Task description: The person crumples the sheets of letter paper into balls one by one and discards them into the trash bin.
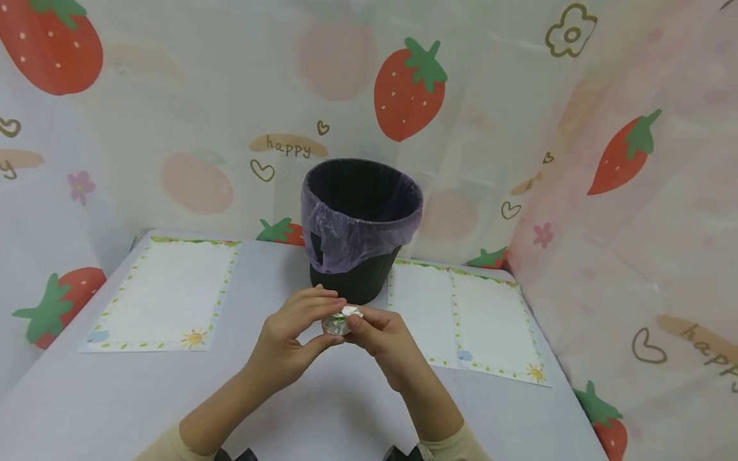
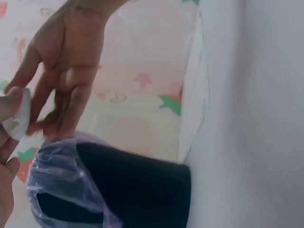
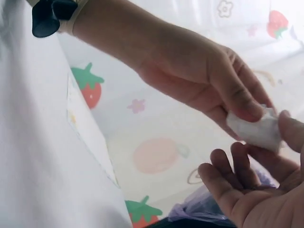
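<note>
A crumpled ball of white paper (image 1: pixel 340 322), with touches of green on it, is held between both hands above the table, just in front of the black bin. My left hand (image 1: pixel 291 330) pinches it from the left, thumb below and fingers above. From the other side my right hand (image 1: pixel 387 334) grips it with thumb and forefinger; its other fingers lie loosely bent in the right wrist view. The paper ball (image 3: pixel 259 129) shows whitish between the fingertips there. At the edge of the left wrist view, the same ball (image 2: pixel 21 118) is partly cut off.
Behind the hands stands a black bin (image 1: pixel 352 288) with a purple bag (image 1: pixel 334 240) folded over its rim. White sheets with leafy borders lie on the table: one sheet (image 1: pixel 167 294) at left, a two-panel one (image 1: pixel 490 320) at right. Strawberry-print cloth (image 1: pixel 230 77) hangs around.
</note>
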The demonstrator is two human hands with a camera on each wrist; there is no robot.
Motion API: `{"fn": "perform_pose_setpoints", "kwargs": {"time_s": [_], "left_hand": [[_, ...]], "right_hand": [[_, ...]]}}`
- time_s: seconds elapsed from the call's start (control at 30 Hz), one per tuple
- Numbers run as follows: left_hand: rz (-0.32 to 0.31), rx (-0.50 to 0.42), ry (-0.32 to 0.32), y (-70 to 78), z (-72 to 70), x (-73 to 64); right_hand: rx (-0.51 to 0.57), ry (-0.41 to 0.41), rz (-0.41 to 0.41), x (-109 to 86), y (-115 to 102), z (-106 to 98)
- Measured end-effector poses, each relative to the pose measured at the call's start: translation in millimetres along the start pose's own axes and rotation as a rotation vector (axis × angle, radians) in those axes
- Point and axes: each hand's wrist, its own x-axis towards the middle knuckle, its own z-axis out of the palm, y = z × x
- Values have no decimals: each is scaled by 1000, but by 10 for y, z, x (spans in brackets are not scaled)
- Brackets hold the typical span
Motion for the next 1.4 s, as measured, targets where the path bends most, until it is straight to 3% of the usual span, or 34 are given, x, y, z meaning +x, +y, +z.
{"fn": "perform_pose_setpoints", "kwargs": {"time_s": [0.13, 0.33, 0.43, 0.67, 0.87, 1.0, 1.23, 1.4], "left_hand": [[54, 20, -47, -48, -11, 11], [109, 50, -92, -91, 16, -31], [96, 41, -77, -105, 24, -57], [-25, 0, -82, -125, 40, -93], [-150, 41, -165, -124, -1, -106], [-240, 67, -156, -124, -94, -65], [-418, 141, -76, -192, -316, 185], [-463, 40, -17, -336, -439, 432]], "right_hand": [[-36, 26, 90, 6, -45, -74], [19, -85, 188, 23, 3, -180], [18, -109, 201, 33, 30, -190], [38, -36, 174, 51, 29, -167], [70, 26, 142, 42, 4, -155], [92, 59, 104, 51, -14, -158], [146, 118, 90, 58, -40, -189], [146, 130, 88, 50, -41, -195]]}}
